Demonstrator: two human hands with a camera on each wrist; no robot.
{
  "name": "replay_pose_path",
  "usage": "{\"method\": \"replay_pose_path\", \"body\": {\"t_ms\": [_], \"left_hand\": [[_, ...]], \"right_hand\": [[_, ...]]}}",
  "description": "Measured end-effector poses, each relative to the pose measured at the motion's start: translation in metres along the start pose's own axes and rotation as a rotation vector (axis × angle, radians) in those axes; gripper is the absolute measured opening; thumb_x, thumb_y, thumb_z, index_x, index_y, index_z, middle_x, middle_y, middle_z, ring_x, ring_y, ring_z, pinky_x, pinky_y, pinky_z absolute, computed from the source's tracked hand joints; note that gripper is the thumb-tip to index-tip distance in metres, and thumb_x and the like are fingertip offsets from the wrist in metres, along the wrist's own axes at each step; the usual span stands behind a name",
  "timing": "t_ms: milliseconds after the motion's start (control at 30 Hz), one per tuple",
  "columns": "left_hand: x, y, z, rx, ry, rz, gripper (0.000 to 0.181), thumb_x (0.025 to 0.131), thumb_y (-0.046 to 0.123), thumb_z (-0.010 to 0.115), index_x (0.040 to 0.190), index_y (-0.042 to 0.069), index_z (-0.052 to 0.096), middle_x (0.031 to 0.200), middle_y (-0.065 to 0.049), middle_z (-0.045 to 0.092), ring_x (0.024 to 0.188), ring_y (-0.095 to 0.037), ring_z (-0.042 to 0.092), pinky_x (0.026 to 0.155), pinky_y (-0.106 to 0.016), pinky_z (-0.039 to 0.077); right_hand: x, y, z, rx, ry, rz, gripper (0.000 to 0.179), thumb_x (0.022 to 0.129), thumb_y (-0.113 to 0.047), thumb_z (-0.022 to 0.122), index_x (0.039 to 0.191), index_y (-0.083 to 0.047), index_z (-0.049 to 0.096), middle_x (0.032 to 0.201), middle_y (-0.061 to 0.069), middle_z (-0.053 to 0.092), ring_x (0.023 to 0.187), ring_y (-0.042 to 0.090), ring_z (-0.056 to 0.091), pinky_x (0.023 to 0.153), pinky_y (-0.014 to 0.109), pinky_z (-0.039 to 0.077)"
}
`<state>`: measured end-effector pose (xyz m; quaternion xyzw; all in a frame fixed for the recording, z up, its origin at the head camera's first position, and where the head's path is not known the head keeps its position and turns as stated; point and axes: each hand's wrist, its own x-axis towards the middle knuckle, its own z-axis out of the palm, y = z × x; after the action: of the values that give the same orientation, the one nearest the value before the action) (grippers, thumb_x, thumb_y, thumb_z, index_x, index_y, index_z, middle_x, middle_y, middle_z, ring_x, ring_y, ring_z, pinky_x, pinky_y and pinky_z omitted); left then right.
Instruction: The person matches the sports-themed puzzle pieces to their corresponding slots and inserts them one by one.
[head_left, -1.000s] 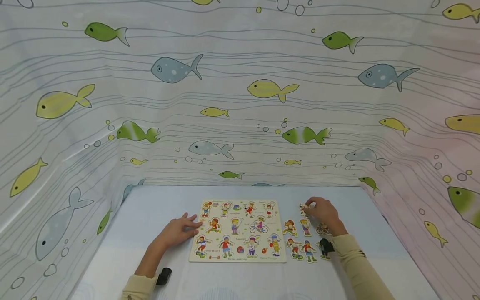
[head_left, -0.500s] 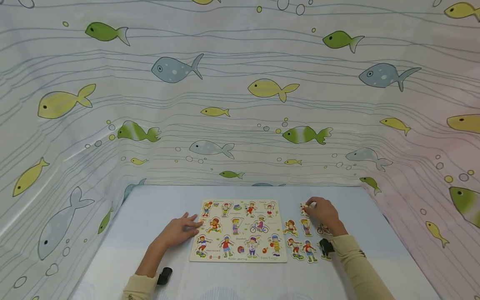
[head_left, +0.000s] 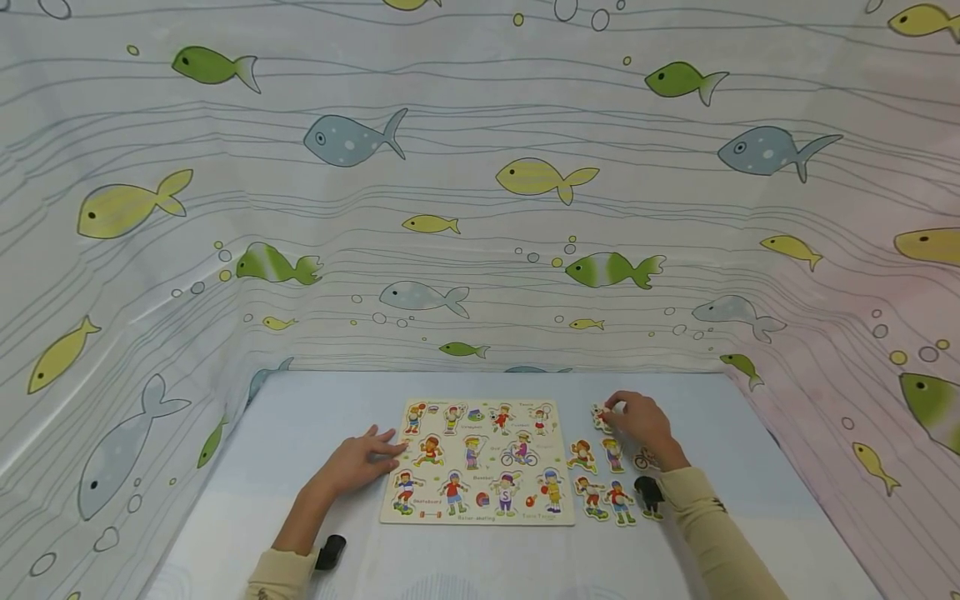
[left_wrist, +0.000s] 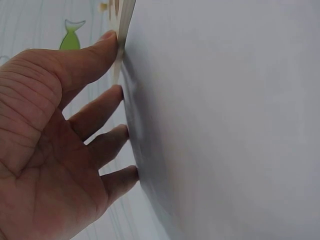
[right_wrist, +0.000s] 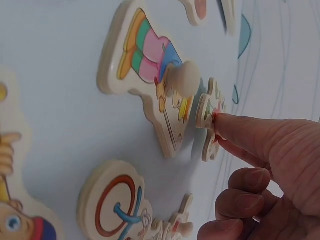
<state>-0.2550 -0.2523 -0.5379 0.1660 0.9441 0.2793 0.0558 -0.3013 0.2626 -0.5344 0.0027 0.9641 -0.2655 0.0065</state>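
Observation:
A cream puzzle board (head_left: 393, 513) with printed sports figures lies on the table. My left hand (head_left: 352, 465) rests at its left edge, fingers spread. In the left wrist view, the thumb (left_wrist: 95, 60) touches the board's edge while the other fingertips meet the tabletop. Right of the board's upper corner, my right hand (head_left: 641, 423) pinches a small wooden puzzle piece (head_left: 599, 418) between thumb and index finger. The right wrist view shows that piece (right_wrist: 204, 112) side-on, its picture mostly hidden, with the remaining fingers curled below.
Several figure pieces with knobs lie right of the board, among them a golfer piece (head_left: 612, 455), a runner piece (head_left: 581, 455), a bicycle piece (head_left: 645, 458) and a skateboarder piece (head_left: 590, 497). A fish-patterned sheet (head_left: 480, 250) hangs behind the table.
My right hand has shifted slightly left toward the board, carrying the pinched puzzle piece with it. The left hand stays in place at the board's edge.

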Motion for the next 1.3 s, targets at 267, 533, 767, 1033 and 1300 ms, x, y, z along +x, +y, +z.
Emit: {"method": "replay_pose_path", "body": {"t_ms": [267,533,767,1033,1300], "left_hand": [[-0.001,0.001,0.000,0.000,0.000,0.002,0.031,0.089,0.024,0.073,0.118,0.013,0.073,0.140,-0.017,0.054,0.137,-0.049,0.033,0.107,-0.067,0.027],[-0.001,0.001,0.000,0.016,-0.003,0.005,0.032,0.089,0.027,0.073,0.118,0.013,0.073,0.140,-0.016,0.054,0.136,-0.049,0.034,0.106,-0.069,0.025],[0.002,0.000,0.003,0.015,0.004,0.001,0.032,0.089,0.025,0.073,0.119,0.013,0.073,0.140,-0.016,0.054,0.137,-0.048,0.034,0.106,-0.066,0.028],[0.001,-0.003,0.003,0.032,0.010,0.008,0.031,0.089,0.026,0.073,0.118,0.014,0.073,0.139,-0.016,0.054,0.136,-0.048,0.035,0.106,-0.070,0.025],[-0.001,0.000,0.001,0.016,0.011,0.014,0.032,0.088,0.024,0.074,0.117,0.011,0.073,0.139,-0.018,0.054,0.136,-0.050,0.035,0.106,-0.066,0.029]], "right_hand": [[0.005,-0.008,0.006,-0.021,-0.011,0.008,0.021,0.090,-0.028,0.071,0.105,-0.013,0.071,0.078,0.003,0.058,0.061,0.019,0.047,0.049,0.032,0.036],[0.006,-0.021,0.009,-0.015,-0.004,-0.047,0.020,0.090,-0.029,0.071,0.104,-0.015,0.072,0.077,0.001,0.058,0.057,0.018,0.046,0.045,0.030,0.034],[0.005,-0.034,0.011,0.006,-0.001,-0.099,0.019,0.091,-0.027,0.071,0.103,-0.013,0.072,0.079,0.001,0.059,0.057,0.018,0.046,0.045,0.030,0.035],[0.006,-0.052,0.019,0.012,-0.010,-0.113,0.018,0.091,-0.027,0.071,0.104,-0.014,0.071,0.075,0.000,0.055,0.055,0.018,0.043,0.045,0.029,0.032],[0.010,-0.065,0.024,0.023,-0.017,-0.151,0.017,0.092,-0.028,0.070,0.103,-0.016,0.072,0.073,-0.002,0.056,0.053,0.016,0.042,0.044,0.029,0.030]]}}
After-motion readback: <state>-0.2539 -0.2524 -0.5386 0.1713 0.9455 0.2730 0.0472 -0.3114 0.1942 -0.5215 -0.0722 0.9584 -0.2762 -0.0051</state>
